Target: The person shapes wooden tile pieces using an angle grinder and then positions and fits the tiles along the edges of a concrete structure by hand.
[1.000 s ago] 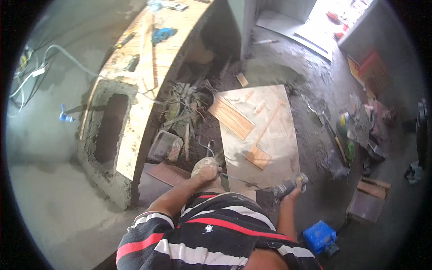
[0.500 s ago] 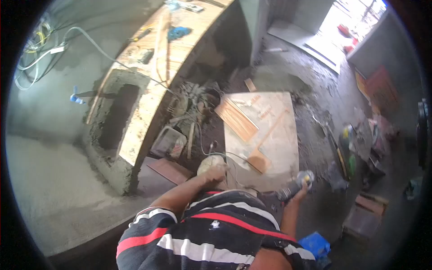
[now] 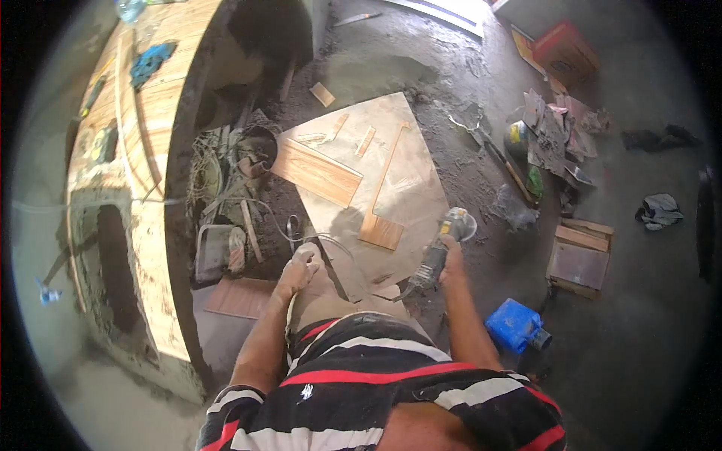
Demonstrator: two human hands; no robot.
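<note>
My right hand (image 3: 451, 259) is wrapped round the body of a dark angle grinder (image 3: 430, 269), whose disc and guard point away from me. The grinder is above the right edge of a large pale board (image 3: 410, 177) on the floor. My left hand (image 3: 303, 268) rests on my left knee with its fingers laid over it, holding no tool. On the board lie a wood-grain tile (image 3: 320, 174), an L-shaped cut piece (image 3: 382, 228) and a small strip (image 3: 365, 141). A grey cable (image 3: 331, 242) loops past my left knee.
To the left stands a wood-topped counter (image 3: 162, 98) with a rectangular opening. A plastic container (image 3: 216, 252) and a reddish-brown tile (image 3: 237, 297) lie beside it. On the right are a blue jug (image 3: 515, 325), a wooden box (image 3: 579, 259), rubbish (image 3: 553, 135) and a red carton (image 3: 565, 56).
My view has turned, so the counter and board sit further left. The grinder and my right hand have come up and forward. My left hand stays at the knee.
</note>
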